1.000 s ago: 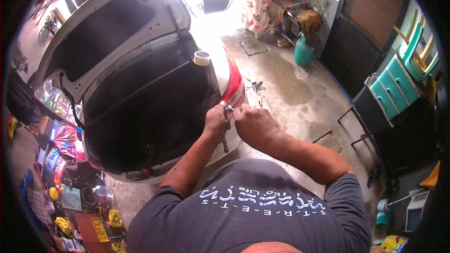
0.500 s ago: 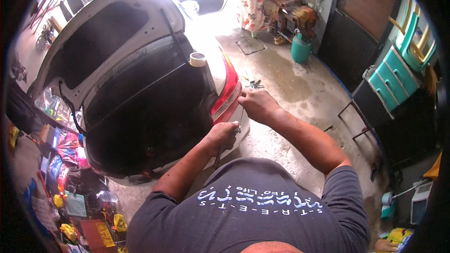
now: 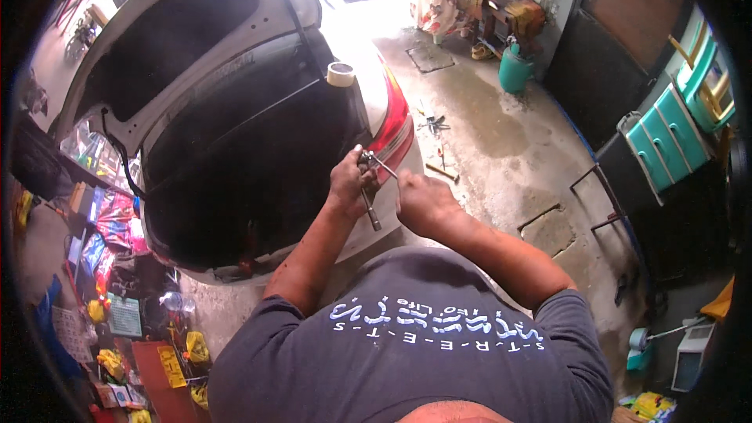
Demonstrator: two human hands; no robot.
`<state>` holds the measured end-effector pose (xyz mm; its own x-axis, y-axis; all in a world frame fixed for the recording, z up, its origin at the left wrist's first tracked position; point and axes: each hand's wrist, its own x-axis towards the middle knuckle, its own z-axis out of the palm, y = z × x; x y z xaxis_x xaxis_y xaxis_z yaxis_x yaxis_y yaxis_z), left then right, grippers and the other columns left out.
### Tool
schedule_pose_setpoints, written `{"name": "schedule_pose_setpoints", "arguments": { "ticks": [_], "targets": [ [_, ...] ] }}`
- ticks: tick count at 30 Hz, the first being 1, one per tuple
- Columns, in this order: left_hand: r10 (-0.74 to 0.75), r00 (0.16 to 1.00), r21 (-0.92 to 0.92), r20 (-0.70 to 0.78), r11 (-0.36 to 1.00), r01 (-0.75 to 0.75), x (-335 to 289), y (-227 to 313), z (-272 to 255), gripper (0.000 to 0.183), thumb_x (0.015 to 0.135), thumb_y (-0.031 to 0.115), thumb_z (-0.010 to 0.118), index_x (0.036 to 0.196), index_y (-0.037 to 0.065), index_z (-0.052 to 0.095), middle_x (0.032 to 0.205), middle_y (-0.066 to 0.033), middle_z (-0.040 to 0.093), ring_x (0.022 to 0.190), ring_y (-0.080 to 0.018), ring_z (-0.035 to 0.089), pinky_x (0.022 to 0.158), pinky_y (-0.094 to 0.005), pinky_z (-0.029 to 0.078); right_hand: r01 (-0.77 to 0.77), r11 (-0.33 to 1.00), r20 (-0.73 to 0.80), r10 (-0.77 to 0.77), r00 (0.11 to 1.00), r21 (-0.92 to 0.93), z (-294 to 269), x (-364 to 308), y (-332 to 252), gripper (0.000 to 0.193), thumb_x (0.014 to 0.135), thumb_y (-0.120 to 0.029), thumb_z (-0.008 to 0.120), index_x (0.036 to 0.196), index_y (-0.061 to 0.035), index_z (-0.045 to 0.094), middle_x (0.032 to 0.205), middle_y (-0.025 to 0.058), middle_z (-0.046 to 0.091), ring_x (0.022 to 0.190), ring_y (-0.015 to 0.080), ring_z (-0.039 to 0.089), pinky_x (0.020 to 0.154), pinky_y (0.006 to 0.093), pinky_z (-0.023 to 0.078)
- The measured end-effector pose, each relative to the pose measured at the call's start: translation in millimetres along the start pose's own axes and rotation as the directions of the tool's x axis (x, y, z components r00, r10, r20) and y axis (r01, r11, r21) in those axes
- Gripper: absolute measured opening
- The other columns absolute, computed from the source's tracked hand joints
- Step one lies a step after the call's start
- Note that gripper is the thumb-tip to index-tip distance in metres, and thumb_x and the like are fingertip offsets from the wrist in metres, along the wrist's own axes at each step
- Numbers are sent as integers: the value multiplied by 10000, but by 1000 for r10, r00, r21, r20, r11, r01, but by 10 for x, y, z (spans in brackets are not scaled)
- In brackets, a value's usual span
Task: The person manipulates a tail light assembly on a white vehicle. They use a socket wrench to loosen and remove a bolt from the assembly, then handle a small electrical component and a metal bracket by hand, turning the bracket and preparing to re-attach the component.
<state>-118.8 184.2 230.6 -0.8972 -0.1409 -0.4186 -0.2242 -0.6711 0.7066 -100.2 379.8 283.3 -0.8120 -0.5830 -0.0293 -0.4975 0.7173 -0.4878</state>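
Observation:
My left hand [image 3: 348, 182] is closed on a metal ratchet wrench [image 3: 371, 211], whose handle points down below my fingers. A thin shiny metal rod [image 3: 381, 163] runs from the ratchet's head toward my right hand [image 3: 424, 202], which is closed around its other end. Both hands are in front of the rear corner of a white car [image 3: 356, 113], beside its red tail light [image 3: 393, 113]. The boot lid [image 3: 168, 59] stands raised above the dark boot opening [image 3: 251, 164]. A roll of masking tape [image 3: 340, 74] rests on the car's edge near the tail light.
Small tools [image 3: 435, 122] and a hammer [image 3: 442, 172] lie on the concrete floor right of the car. A green container [image 3: 516, 69] and a dark door [image 3: 607, 39] are farther right. Bags and assorted items [image 3: 117, 305] crowd the left floor. Teal drawers [image 3: 666, 141] stand at right.
My right hand has come away from the tail light toward my body and now grips the thin rod. My left hand has risen with the ratchet wrench, bringing the two together.

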Motion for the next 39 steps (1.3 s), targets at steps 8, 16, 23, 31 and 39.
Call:
{"name": "schedule_pose_setpoints", "arguments": {
  "ticks": [8,16,23,31,39],
  "targets": [
    [-274,951,353,145,912,209,-454,101,197,315,1059,410,575,855,171,584,593,33,442,468,-143,429,461,-327,338,84,992,-212,-101,972,-89,187,554,675,206,952,-33,510,1120,-58,626,1058,175,686,988,365,723,875,477,596],
    [-221,975,408,25,893,192,-407,-147,-14,263,1035,360,614,885,146,584,629,45,430,485,-133,386,473,-313,310,327,742,-127,-482,867,-585,-545,577,374,97,850,-74,643,922,-54,705,1025,124,693,989,284,723,814,419,605],
    [-288,944,472,161,862,182,-548,-135,93,272,1071,318,583,855,155,548,621,66,404,476,-93,346,458,-292,262,401,774,-37,-478,878,-490,-572,570,344,144,846,-71,659,952,-33,750,1056,147,710,967,317,739,848,434,618],
    [-299,938,304,176,923,237,-601,-114,44,255,1082,325,566,896,151,560,611,77,351,483,-81,337,455,-275,253,366,881,-128,-417,900,-298,-639,420,762,145,875,-66,651,957,-54,770,1039,151,713,973,347,726,891,436,603],
    [-223,953,246,206,954,170,-536,-122,-26,272,1070,381,567,897,171,573,624,78,353,490,-85,338,480,-279,267,102,133,-84,-138,987,986,147,-200,1316,337,1060,-212,619,1264,46,691,981,40,676,888,147,686,858,324,575]
  ]
}}
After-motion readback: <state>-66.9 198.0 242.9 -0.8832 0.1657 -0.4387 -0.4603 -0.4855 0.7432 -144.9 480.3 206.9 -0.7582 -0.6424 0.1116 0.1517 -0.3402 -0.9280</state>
